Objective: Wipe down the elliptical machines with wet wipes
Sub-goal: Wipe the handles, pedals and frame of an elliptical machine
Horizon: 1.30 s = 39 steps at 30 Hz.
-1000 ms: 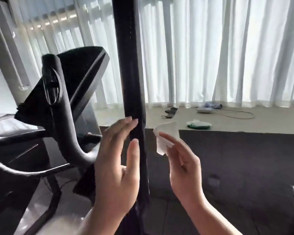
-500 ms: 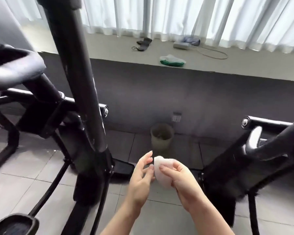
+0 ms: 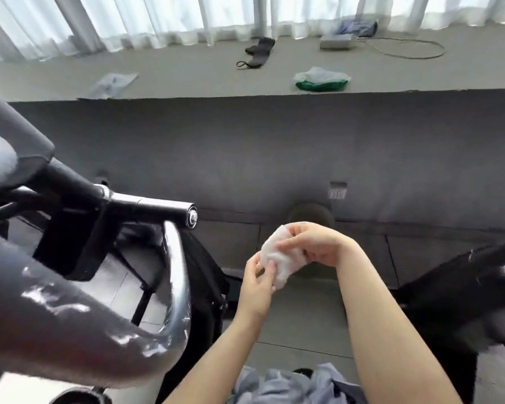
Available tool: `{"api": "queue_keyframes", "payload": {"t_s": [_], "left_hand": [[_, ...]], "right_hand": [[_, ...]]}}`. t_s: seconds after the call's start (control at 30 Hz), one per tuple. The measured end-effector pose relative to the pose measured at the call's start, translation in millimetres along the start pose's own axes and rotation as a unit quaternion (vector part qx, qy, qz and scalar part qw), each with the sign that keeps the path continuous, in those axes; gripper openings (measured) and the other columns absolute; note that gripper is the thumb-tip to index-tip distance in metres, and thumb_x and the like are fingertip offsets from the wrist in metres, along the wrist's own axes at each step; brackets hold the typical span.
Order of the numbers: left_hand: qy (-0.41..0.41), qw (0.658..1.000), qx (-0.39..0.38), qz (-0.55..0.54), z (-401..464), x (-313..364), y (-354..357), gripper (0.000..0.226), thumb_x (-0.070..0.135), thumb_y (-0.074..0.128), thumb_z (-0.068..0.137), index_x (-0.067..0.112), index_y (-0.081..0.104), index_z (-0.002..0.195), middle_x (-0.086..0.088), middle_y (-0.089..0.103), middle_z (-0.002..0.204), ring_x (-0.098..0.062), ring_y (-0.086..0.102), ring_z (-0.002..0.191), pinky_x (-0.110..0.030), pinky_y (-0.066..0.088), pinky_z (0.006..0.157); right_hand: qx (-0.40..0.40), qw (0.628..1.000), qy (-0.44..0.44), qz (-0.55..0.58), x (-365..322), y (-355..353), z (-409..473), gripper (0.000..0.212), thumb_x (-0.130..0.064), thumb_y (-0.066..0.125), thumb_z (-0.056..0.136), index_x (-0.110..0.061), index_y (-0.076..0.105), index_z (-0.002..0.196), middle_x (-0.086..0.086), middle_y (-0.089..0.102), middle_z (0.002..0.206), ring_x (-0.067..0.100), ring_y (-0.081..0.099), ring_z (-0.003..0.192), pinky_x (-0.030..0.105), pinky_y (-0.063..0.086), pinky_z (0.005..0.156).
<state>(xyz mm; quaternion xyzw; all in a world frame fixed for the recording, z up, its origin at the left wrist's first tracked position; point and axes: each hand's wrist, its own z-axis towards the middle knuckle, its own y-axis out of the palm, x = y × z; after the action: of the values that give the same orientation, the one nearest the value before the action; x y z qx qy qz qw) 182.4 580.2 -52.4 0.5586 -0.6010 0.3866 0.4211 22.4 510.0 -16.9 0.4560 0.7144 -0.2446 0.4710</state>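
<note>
While both hands meet over the floor between two machines, the white wet wipe sits bunched between them: the right hand curls over its upper side, fingers and thumb gripping the wad from above, and the left hand comes up from below, its fingertips pinching the wipe's lower left edge. The wipe is held in the air, clear of any machine part. Just left of the wipe stands the nearer elliptical machine, with its black crossbar ending in a bolted cap above and left of the wipe and a shiny curved handle dropping beside the left wrist. Right of the wipe, well apart, is a second elliptical machine, dark and partly blurred. Behind the wipe, partly hidden by the right hand, is a small round bin against a dark low wall. Above that wall runs a pale ledge, where a green wipe packet lies beyond the wipe, below white curtains.
</note>
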Motion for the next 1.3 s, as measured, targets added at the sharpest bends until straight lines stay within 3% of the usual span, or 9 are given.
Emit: {"api": "queue_keyframes", "payload": {"t_s": [0.17, 0.27, 0.43, 0.57, 0.73, 0.9, 1.03, 1.17, 1.3], "left_hand": [[-0.024, 0.988, 0.083, -0.128, 22, 15, -2, 0.051, 0.047, 0.063, 0.078, 0.015, 0.055, 0.117, -0.004, 0.068, 0.108, -0.018, 0.065, 0.106, -0.041, 0.051, 0.100], [0.012, 0.975, 0.125, -0.182, 36, 30, -5, 0.060, 0.049, 0.078, 0.076, 0.009, 0.053, 0.114, -0.005, 0.063, 0.101, -0.014, 0.063, 0.092, -0.037, 0.054, 0.093], [0.070, 0.940, 0.208, -0.261, 88, 59, -11, 0.088, 0.067, 0.090, 0.038, 0.015, 0.058, 0.101, 0.002, 0.069, 0.096, -0.008, 0.066, 0.091, -0.029, 0.049, 0.089], [0.135, 0.876, 0.309, -0.344, 140, 97, -4, 0.065, 0.058, 0.093, 0.042, 0.020, 0.063, 0.085, 0.000, 0.070, 0.093, -0.009, 0.067, 0.092, -0.028, 0.051, 0.086], [0.193, 0.779, 0.454, -0.386, 162, 145, -2, 0.075, 0.053, 0.087, 0.059, 0.009, 0.065, 0.116, -0.011, 0.072, 0.113, -0.019, 0.067, 0.104, -0.030, 0.054, 0.085], [0.187, 0.659, 0.639, -0.349, 136, 175, -17, 0.017, 0.039, 0.077, 0.078, 0.028, 0.072, 0.090, 0.007, 0.073, 0.092, -0.006, 0.067, 0.083, -0.019, 0.050, 0.055], [0.224, 0.566, 0.744, -0.276, 108, 193, -23, 0.012, 0.040, 0.064, 0.074, 0.030, 0.069, 0.080, 0.007, 0.067, 0.082, -0.004, 0.063, 0.072, -0.017, 0.047, 0.048], [0.252, 0.525, 0.785, -0.211, 91, 196, -24, 0.021, 0.038, 0.063, 0.075, 0.023, 0.066, 0.091, 0.012, 0.071, 0.079, -0.004, 0.066, 0.074, -0.018, 0.050, 0.051], [0.244, 0.461, 0.843, -0.135, 69, 207, -16, 0.024, 0.029, 0.060, 0.079, 0.024, 0.061, 0.102, 0.014, 0.074, 0.086, -0.001, 0.069, 0.078, -0.019, 0.053, 0.058]], "right_hand": [[-0.110, 0.990, 0.011, -0.085, -43, -12, 57, 0.008, -0.011, 0.063, 0.093, -0.014, 0.068, 0.087, 0.006, 0.070, 0.084, 0.021, 0.069, 0.073, 0.029, 0.056, 0.061], [-0.183, 0.969, -0.012, -0.165, -80, -18, 88, 0.010, -0.012, 0.067, 0.091, -0.017, 0.068, 0.082, 0.001, 0.070, 0.081, 0.019, 0.067, 0.075, 0.027, 0.053, 0.063], [-0.335, 0.914, -0.061, -0.221, -156, -17, 150, 0.007, -0.014, 0.068, 0.084, -0.019, 0.069, 0.079, 0.002, 0.070, 0.083, 0.018, 0.067, 0.077, 0.027, 0.053, 0.067], [-0.426, 0.886, -0.058, -0.173, -202, -29, 200, 0.026, -0.002, 0.062, 0.088, -0.021, 0.069, 0.072, 0.001, 0.069, 0.079, 0.015, 0.067, 0.075, 0.024, 0.053, 0.065], [-0.485, 0.863, -0.053, -0.131, -228, -17, 243, 0.005, -0.012, 0.065, 0.084, -0.014, 0.069, 0.081, 0.009, 0.069, 0.085, 0.021, 0.067, 0.079, 0.027, 0.055, 0.065], [-0.569, 0.816, -0.052, -0.088, -243, 39, 236, 0.010, -0.015, 0.065, 0.090, -0.008, 0.067, 0.096, 0.013, 0.070, 0.093, 0.024, 0.068, 0.085, 0.028, 0.056, 0.070], [-0.657, 0.750, -0.053, -0.062, -244, 78, 213, 0.017, -0.014, 0.065, 0.089, -0.008, 0.069, 0.104, 0.012, 0.072, 0.098, 0.024, 0.070, 0.090, 0.030, 0.057, 0.077], [-0.642, 0.761, -0.075, -0.051, -242, 105, 195, 0.014, -0.016, 0.072, 0.082, -0.010, 0.072, 0.094, 0.014, 0.073, 0.092, 0.025, 0.070, 0.086, 0.032, 0.056, 0.076], [-0.680, 0.732, -0.035, -0.024, -250, 126, 176, 0.024, -0.015, 0.066, 0.084, 0.000, 0.067, 0.102, 0.015, 0.072, 0.095, 0.024, 0.069, 0.086, 0.033, 0.057, 0.076]]}}
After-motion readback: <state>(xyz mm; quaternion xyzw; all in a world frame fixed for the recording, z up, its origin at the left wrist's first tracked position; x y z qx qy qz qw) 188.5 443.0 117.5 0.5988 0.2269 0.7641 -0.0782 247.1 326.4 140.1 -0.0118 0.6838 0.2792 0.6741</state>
